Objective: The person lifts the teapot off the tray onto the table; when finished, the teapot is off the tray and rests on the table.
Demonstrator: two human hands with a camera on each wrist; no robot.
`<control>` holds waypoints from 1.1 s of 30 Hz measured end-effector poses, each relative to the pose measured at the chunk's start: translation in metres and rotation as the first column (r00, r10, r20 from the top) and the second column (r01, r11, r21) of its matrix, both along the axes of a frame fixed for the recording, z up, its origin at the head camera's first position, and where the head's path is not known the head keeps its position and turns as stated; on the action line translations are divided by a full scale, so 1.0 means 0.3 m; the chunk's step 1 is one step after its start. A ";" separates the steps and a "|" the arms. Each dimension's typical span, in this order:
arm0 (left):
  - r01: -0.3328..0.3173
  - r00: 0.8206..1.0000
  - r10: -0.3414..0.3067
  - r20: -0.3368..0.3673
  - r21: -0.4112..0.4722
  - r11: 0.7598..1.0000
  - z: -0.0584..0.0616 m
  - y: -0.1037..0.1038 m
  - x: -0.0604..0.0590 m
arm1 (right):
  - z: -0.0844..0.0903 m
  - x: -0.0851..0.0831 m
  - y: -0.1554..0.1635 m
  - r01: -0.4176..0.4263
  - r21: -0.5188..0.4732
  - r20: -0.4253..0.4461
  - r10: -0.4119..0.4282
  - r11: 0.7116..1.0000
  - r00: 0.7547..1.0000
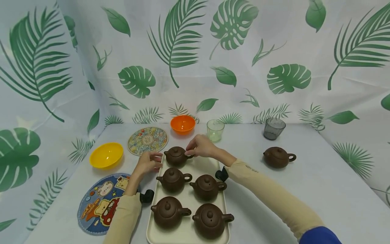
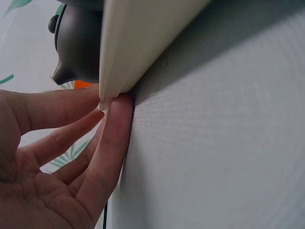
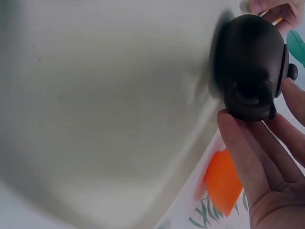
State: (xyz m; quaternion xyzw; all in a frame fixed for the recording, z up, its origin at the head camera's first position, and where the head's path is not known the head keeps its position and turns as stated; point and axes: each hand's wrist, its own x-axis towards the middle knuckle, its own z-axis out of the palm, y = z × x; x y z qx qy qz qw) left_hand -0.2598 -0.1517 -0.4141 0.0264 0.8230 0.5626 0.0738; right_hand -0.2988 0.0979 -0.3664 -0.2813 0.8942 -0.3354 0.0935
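A cream tray carries several dark brown clay teapots. At its far left corner is one teapot, which my right hand grips by the handle. In the right wrist view, fingers reach under that handle and the thumb is near the lid knob. The left hand is beside the same teapot, at the tray's left edge. Up close in the left wrist view, its fingers pinch the tray rim, one of them low against the table. Nearer on the tray sit a second teapot and others.
Another brown teapot stands right of the tray, below a grey glass. Behind the tray are an orange bowl and a green glass. To the left lie a yellow bowl, a patterned round mat and a blue cartoon mat.
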 end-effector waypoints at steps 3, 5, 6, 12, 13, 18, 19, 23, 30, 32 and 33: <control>-0.003 1.000 0.003 0.003 -0.006 1.000 -0.001 0.002 0.002 | -0.002 0.001 -0.004 0.002 0.005 -0.006 -0.002 1.000 1.000; -0.006 1.000 0.006 0.002 -0.009 1.000 -0.001 0.001 0.003 | -0.001 0.002 -0.008 -0.002 0.013 -0.008 0.002 1.000 1.000; -0.007 1.000 0.007 0.001 -0.008 1.000 -0.001 0.001 0.003 | 0.000 0.003 -0.010 -0.002 0.018 -0.007 0.003 1.000 1.000; -0.009 1.000 0.009 0.003 -0.005 1.000 0.001 0.002 0.006 | -0.003 0.006 -0.015 0.008 0.022 0.035 -0.009 1.000 0.999; -0.009 1.000 0.009 0.005 -0.005 1.000 0.001 0.002 0.007 | -0.003 0.006 -0.015 0.009 0.024 0.035 -0.010 1.000 0.999; -0.006 1.000 0.006 0.011 -0.006 1.000 0.003 0.004 0.007 | -0.002 0.007 -0.015 0.010 0.034 0.004 -0.010 0.999 1.000; -0.006 1.000 0.006 0.011 -0.005 1.000 0.003 0.004 0.007 | -0.003 0.007 -0.014 0.013 0.029 0.002 -0.013 0.999 1.000; -0.005 1.000 0.005 0.016 -0.005 1.000 0.003 0.004 0.007 | -0.006 0.008 -0.007 0.015 -0.002 0.010 -0.015 1.000 1.000; 0.004 1.000 -0.004 0.009 -0.002 1.000 0.002 0.005 0.006 | 0.032 0.007 0.041 0.008 -0.076 0.030 -0.006 0.997 1.000; 0.006 1.000 -0.006 0.012 -0.005 1.000 0.001 0.004 0.006 | 0.050 0.008 0.067 0.010 -0.084 0.028 -0.008 0.996 1.000; 0.007 1.000 -0.007 0.015 -0.008 1.000 0.001 0.003 0.007 | 0.058 0.009 0.082 0.016 -0.088 0.034 -0.013 0.996 0.999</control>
